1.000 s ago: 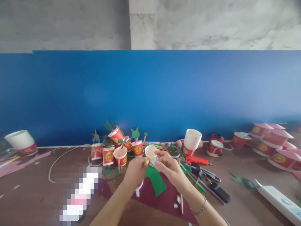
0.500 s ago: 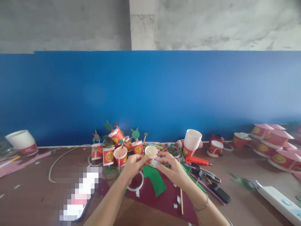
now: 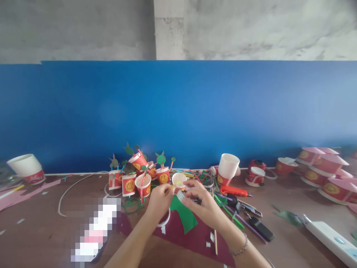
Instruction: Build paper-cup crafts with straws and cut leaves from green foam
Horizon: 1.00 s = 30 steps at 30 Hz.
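Note:
My left hand [image 3: 159, 203] is closed in a pinch on a thin yellow strip [image 3: 170, 189], perhaps a piece of straw. My right hand [image 3: 201, 203] faces it, fingers curled, with a small white ribbed piece [image 3: 180, 196] between thumb and fingertips; its kind is unclear. Just behind both hands stands a paper cup [image 3: 179, 178] with its white inside showing. Below them, green paper [image 3: 185, 217] lies on a dark red sheet [image 3: 195, 243]. A white ring [image 3: 166, 220], perhaps a tape roll, is partly hidden by my left forearm.
Decorated red cups [image 3: 143, 180] crowd the left middle, with a white cup stack [image 3: 228, 167] to the right. An orange cutter [image 3: 234, 191], a black key fob [image 3: 260, 227] and a white glue gun-like tool [image 3: 329, 236] lie at right. A blurred-out phone-like object [image 3: 96, 230] lies left.
My left hand has shifted slightly right, bringing the yellow strip nearer my right hand. The white piece has tilted and moved a little left, and my right fingers curl more.

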Each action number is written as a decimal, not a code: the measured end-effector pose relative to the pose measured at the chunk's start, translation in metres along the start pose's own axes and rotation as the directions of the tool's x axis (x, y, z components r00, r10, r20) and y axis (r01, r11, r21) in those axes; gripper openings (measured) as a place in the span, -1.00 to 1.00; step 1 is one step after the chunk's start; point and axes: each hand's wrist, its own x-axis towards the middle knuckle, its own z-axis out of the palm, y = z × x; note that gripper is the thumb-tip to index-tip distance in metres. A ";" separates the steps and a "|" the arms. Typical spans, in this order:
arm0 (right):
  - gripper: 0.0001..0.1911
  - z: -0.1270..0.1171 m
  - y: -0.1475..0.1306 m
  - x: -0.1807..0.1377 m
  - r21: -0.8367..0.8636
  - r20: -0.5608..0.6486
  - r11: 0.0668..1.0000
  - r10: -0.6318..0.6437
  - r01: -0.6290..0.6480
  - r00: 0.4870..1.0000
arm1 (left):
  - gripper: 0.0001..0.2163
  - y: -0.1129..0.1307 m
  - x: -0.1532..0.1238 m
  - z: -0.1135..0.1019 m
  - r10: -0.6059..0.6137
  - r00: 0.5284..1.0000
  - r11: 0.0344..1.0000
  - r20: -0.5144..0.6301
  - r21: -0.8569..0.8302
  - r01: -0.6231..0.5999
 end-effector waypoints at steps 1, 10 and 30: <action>-0.75 -0.001 0.001 0.001 -0.006 -0.003 1.000 0.001 -0.001 1.000 | -0.70 -0.001 0.001 -0.001 -0.024 1.000 0.999 0.004 -0.027 0.024; -0.79 -0.004 0.007 0.004 -0.044 -0.002 0.998 0.037 -0.037 0.999 | -0.60 0.005 0.004 -0.010 -0.201 0.967 0.899 0.157 -0.363 0.245; -0.86 -0.009 0.036 0.014 -0.050 0.033 0.994 0.099 -0.097 0.995 | -0.67 0.008 0.002 -0.017 -0.197 0.901 0.756 0.387 -0.525 0.391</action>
